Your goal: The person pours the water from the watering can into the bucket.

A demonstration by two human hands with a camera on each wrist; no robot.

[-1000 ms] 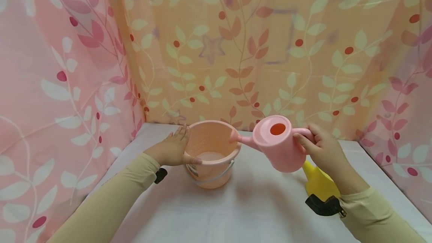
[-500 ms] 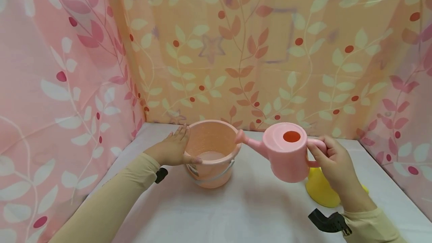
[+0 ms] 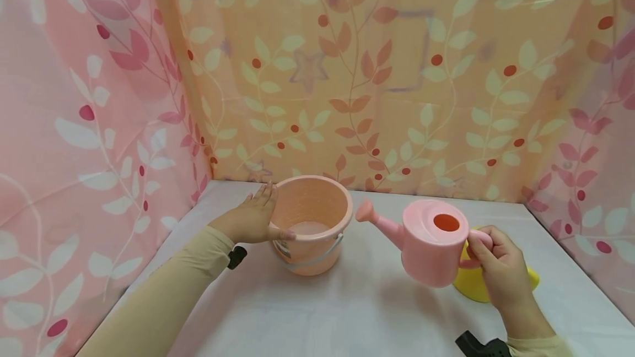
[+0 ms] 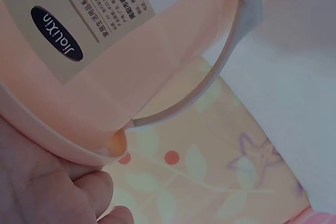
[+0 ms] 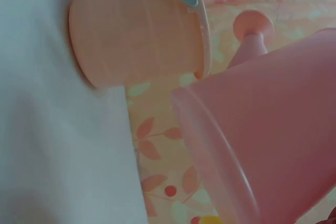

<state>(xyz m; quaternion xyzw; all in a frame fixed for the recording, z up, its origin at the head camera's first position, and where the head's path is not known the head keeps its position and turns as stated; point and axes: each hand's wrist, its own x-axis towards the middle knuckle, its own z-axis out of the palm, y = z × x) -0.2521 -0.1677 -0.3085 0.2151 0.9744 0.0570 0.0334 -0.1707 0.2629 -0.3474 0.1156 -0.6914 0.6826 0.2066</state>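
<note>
A peach bucket (image 3: 312, 252) with a grey handle stands upright on the table. My left hand (image 3: 248, 223) rests on its left side, fingers straight along the rim and thumb laid over the near rim. In the left wrist view, a printed label (image 4: 63, 30) shows on the bucket's wall. To the right, my right hand (image 3: 503, 269) grips the handle of a pink watering can (image 3: 431, 255), held above the table. The can's spout points left, its rose (image 3: 366, 211) close to the right of the bucket's rim. Most of the right hand is out of its wrist view.
A yellow object (image 3: 471, 286) sits on the table behind the watering can and right hand, partly hidden. The white-covered table (image 3: 278, 318) is bordered by leaf-patterned cloth (image 3: 317, 70) at the back and both sides.
My right hand has drawn the watering can right and toward me, its rose leaving the bucket's opening. The can has gone from tilted to nearly level. The left hand has stayed on the bucket.
</note>
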